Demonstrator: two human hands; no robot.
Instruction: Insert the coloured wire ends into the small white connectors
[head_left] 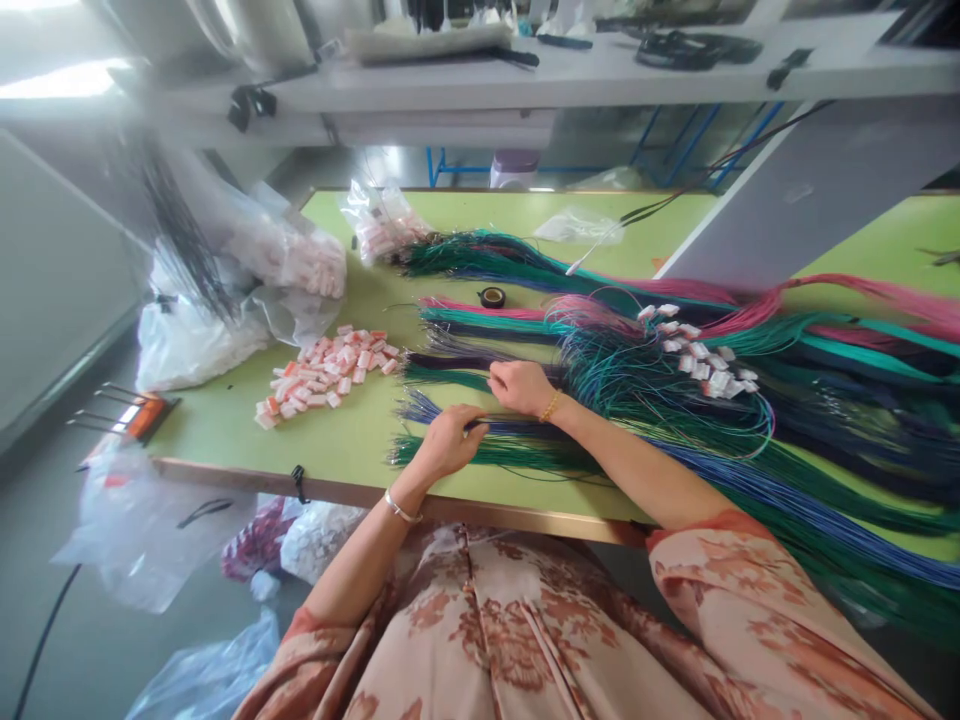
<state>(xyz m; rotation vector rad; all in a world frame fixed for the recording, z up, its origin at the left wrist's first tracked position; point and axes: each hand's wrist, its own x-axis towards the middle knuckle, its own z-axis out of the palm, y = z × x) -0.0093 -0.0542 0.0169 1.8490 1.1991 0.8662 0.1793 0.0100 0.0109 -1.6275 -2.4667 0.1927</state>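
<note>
My left hand (452, 440) is closed over the cut ends of the blue wires (417, 408), thumb and fingers pinched on thin dark wire. Just to its right and farther from me, my right hand (521, 388) is curled with its fingertips together above the dark purple wires (442, 366); what it grips, if anything, is hidden. Green wires (487, 452) lie below both hands. A heap of white and orange connectors (330, 372) sits left of the wire ends. White connectors (701, 360) with wires attached rest on the bundles at right.
A black tape roll (493, 297) lies beyond my hands. Plastic bags of connectors (386, 225) stand at the back left. An orange block with metal prongs (142, 418) is at the table's left edge. A shelf (525, 88) spans the back, with a slanted panel (810, 190) at right.
</note>
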